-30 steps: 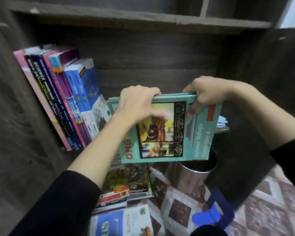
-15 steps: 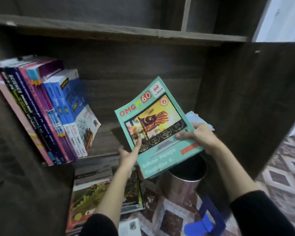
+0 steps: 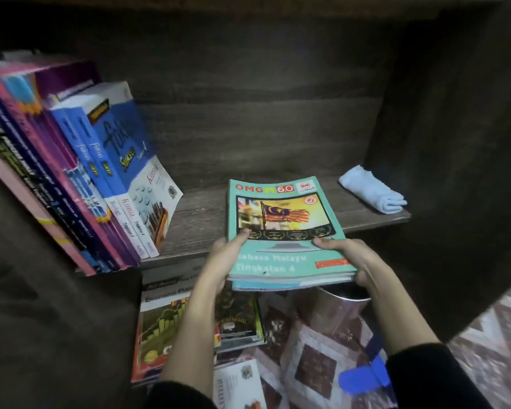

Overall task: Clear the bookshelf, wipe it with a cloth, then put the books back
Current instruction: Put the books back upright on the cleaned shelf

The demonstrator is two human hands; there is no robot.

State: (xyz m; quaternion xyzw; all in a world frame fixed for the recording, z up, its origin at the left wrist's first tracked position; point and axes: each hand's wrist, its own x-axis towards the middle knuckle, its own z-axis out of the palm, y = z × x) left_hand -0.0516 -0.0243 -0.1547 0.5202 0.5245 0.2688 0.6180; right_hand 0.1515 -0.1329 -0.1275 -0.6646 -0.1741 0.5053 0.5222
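A teal book [image 3: 283, 231] with a flag picture lies flat, its far half over the dark wooden shelf board [image 3: 201, 214] and its near half past the front edge. My left hand [image 3: 227, 255] grips its left edge, thumb on the cover. My right hand [image 3: 348, 258] holds its right near corner. Several blue, purple and pink books [image 3: 80, 178] lean to the left at the shelf's left end. A folded light blue cloth [image 3: 372, 190] rests on the shelf at the right, against the side wall.
Below the shelf, several books [image 3: 165, 326] lie on a patterned floor mat [image 3: 313, 364]. A metal bin [image 3: 340, 308] stands under the teal book. A blue plastic object [image 3: 363, 376] lies by my right sleeve. The cabinet's side wall [image 3: 443, 143] closes the right.
The teal book went from upright in both hands, to tilted, to lying flat on the shelf edge. My left hand has come back onto its left edge. The view has dropped closer to the shelf.
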